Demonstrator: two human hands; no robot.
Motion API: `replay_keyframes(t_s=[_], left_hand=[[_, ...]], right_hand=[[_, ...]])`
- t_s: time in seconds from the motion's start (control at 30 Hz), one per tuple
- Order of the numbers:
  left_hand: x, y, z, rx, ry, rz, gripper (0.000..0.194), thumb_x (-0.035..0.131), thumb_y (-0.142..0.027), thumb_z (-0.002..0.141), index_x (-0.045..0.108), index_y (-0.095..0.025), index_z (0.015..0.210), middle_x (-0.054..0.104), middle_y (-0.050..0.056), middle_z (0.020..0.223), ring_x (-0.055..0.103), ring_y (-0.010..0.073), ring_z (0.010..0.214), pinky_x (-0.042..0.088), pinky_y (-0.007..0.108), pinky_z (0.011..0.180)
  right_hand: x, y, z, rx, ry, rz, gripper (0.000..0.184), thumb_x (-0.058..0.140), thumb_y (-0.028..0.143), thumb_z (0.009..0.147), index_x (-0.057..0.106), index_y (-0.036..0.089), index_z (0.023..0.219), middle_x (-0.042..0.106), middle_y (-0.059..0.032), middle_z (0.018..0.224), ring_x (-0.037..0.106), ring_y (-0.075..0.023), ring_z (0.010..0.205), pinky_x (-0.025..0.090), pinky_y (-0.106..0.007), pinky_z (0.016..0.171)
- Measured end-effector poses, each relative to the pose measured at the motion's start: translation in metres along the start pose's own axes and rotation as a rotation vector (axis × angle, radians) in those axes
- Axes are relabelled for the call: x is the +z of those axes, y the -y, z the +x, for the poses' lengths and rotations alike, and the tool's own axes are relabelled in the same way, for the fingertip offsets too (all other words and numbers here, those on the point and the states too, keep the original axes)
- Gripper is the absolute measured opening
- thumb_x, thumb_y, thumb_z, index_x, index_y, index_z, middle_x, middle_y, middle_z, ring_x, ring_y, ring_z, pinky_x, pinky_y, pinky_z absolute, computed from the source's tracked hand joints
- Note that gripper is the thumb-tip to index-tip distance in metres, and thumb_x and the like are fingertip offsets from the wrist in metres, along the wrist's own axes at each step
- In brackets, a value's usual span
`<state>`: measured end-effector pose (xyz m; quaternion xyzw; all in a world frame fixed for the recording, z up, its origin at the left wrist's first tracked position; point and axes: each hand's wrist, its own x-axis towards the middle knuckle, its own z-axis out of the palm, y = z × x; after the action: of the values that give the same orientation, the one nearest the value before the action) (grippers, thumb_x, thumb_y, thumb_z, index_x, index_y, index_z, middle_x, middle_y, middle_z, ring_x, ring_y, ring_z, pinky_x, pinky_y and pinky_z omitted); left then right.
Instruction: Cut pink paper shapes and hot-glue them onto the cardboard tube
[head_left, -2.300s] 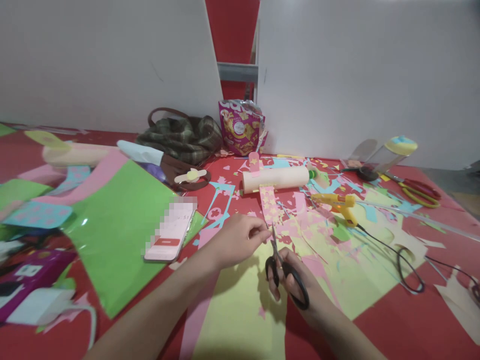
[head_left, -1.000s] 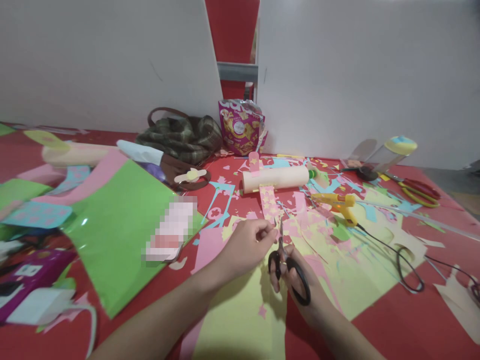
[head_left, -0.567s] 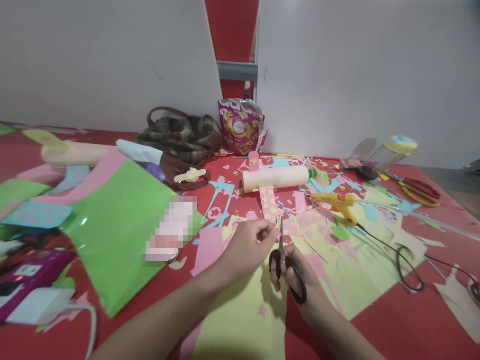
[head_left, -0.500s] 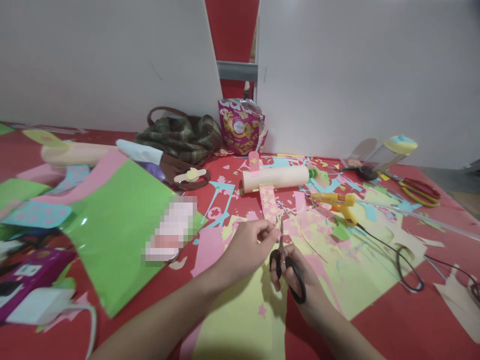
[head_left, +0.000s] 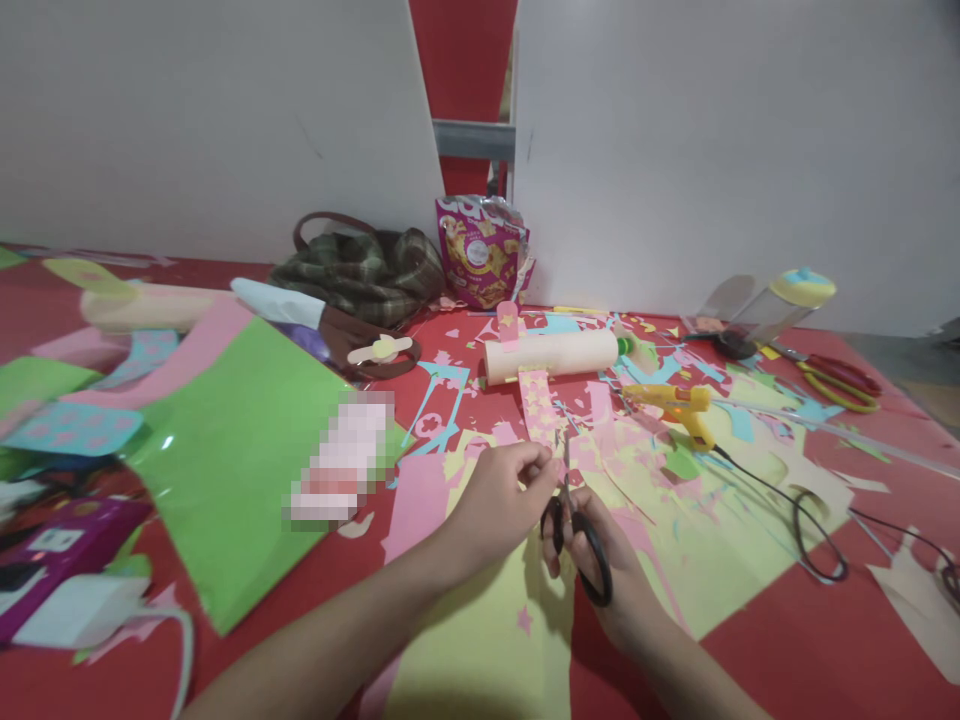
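My right hand [head_left: 600, 540] is closed around the black handles of a pair of scissors [head_left: 589, 555]. The blades point away from me and stand slightly apart. Just left of the blades, my left hand [head_left: 502, 500] pinches what looks like a small piece of pink paper, mostly hidden by the fingertips. Below both hands lies a sheet of yellow paper [head_left: 472, 640], with a small pink star [head_left: 524, 621] on it. Beyond the blades rests a cream paper-covered tube [head_left: 555, 357] with a green cap and a pink strip [head_left: 537, 400] patterned with yellow stars.
A yellow glue gun [head_left: 675, 402] with a black cord lies right of the hands, among many paper scraps. Left are a phone [head_left: 341, 460] and a green sheet [head_left: 225, 470]. Farther back stand a purple snack bag [head_left: 482, 250], a plaid bag [head_left: 367, 270] and a clear bottle [head_left: 772, 310].
Both hands have shifted slightly right since the oldest frame. The scissors have turned a little, and their blades have opened and closed slightly beside my left fingertips. The tube and glue gun stay put.
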<state>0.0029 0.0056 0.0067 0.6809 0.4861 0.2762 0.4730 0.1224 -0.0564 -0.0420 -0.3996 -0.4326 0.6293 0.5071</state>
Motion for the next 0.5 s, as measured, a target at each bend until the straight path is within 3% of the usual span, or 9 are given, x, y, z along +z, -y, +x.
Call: replay_keyframes(t_s=[0.2,0.5], left_hand=[[0.0018,-0.0016,-0.0014,0.003,0.033,-0.083,0.027,0.038,-0.028,0.079,0.042,-0.016,0.056,0.046,-0.004,0.049,0.046,0.0085,0.049,0.034,0.019,0.05],[0.0024,-0.0022,-0.0023,-0.003,0.044,-0.113,0.026,0.038,-0.028,0.078,0.042,-0.016,0.056,0.046,-0.004,0.047,0.047,0.0087,0.047,0.036,0.019,0.05]], right_hand=[[-0.0006,-0.0009,-0.0012,-0.009,0.014,0.021,0.026,0.046,0.048,0.076,0.037,0.024,0.078,0.044,0.0013,0.069,0.044,-0.0133,0.057,0.033,-0.026,0.052],[0.0014,0.0024,-0.001,-0.009,-0.008,-0.007,0.028,0.048,0.049,0.075,0.038,0.024,0.078,0.045,0.0016,0.068,0.044,-0.0134,0.056,0.034,-0.027,0.054]])
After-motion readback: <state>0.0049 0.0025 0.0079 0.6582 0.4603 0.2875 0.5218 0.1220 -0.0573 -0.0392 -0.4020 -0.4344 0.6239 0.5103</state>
